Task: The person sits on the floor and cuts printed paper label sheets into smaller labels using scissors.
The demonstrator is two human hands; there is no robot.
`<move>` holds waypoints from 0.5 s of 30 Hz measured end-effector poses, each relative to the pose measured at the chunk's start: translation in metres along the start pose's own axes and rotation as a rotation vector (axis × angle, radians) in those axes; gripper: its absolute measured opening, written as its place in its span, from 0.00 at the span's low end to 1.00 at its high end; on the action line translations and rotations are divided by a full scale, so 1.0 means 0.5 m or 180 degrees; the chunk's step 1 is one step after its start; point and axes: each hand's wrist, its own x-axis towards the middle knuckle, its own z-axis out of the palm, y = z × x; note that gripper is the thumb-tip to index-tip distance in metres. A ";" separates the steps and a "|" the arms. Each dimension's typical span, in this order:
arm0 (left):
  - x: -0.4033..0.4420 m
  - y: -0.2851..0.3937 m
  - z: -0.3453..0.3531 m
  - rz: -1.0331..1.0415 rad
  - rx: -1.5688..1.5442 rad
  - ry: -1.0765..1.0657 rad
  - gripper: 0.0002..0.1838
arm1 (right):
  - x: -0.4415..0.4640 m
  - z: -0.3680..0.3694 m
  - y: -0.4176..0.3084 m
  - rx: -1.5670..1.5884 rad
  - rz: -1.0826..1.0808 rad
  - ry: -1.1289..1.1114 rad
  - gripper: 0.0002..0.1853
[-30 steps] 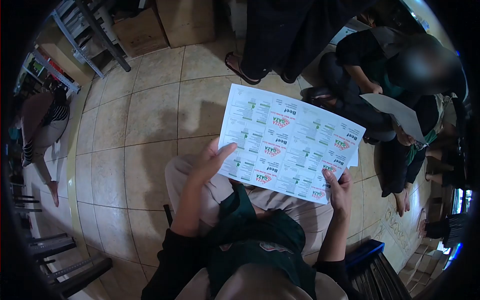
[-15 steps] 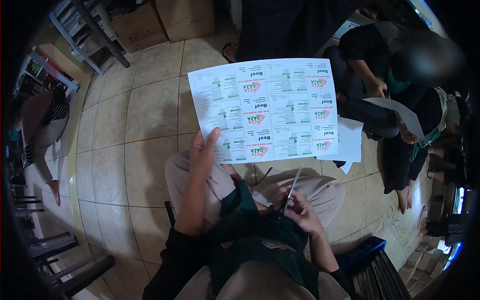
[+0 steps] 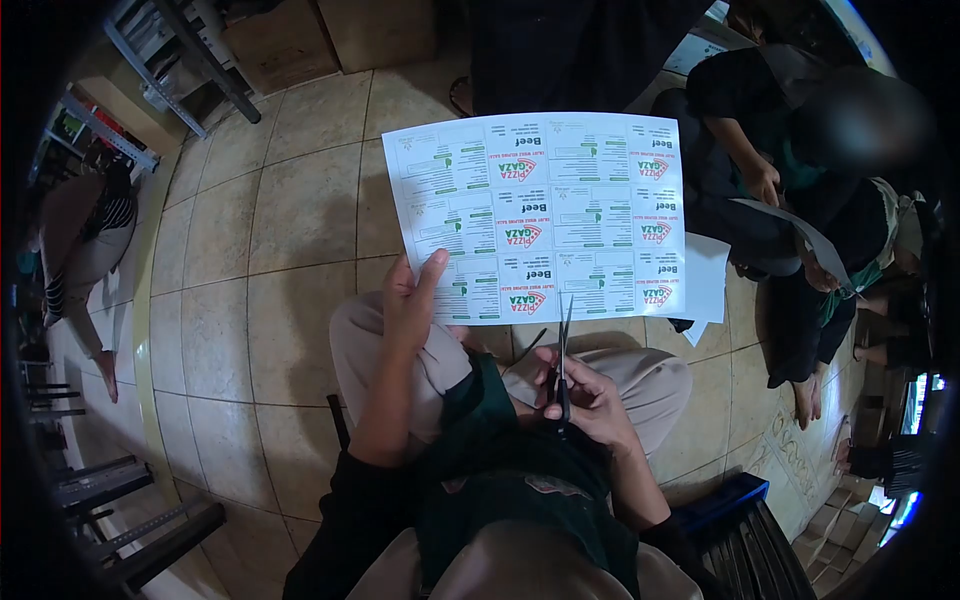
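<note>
My left hand (image 3: 413, 300) pinches the lower left edge of a white printed sheet (image 3: 540, 215), thumb on top. Rows of labels in green, red and black print cover the sheet, upside down to me. Below its lower edge, my right hand (image 3: 585, 397) is closed round the black handles of a pair of scissors (image 3: 563, 375). The scissors' narrow blades point up, slightly parted, with their tips overlapping the sheet's lower edge. More white paper (image 3: 708, 285) lies on the floor, partly hidden behind the sheet's right side.
A person (image 3: 780, 150) sits at the right with a paper in hand; another stands beyond the sheet in dark clothes (image 3: 570, 60). One more person (image 3: 90, 230) is at the far left. Black crates (image 3: 750, 540) are at lower right, metal racks (image 3: 140, 540) at left.
My right hand let go of the sheet and now holds scissors, raised toward its lower edge. The sheet has turned level and moved up and left, uncovering paper on the floor.
</note>
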 end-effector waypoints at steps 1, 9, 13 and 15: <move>0.000 0.001 -0.001 -0.0008 0.0001 0.0003 0.13 | 0.001 -0.001 0.000 0.0002 0.0008 0.0001 0.37; -0.002 -0.002 0.001 0.0029 -0.0051 -0.0035 0.14 | 0.002 -0.002 0.003 -0.0210 0.0043 0.0034 0.35; -0.003 -0.001 0.001 0.0096 0.0003 -0.0063 0.14 | 0.004 -0.005 0.011 -0.0454 -0.0058 0.0048 0.35; -0.002 -0.005 0.000 0.0046 -0.0030 -0.0050 0.14 | 0.005 -0.002 0.009 -0.0459 -0.0045 0.0108 0.35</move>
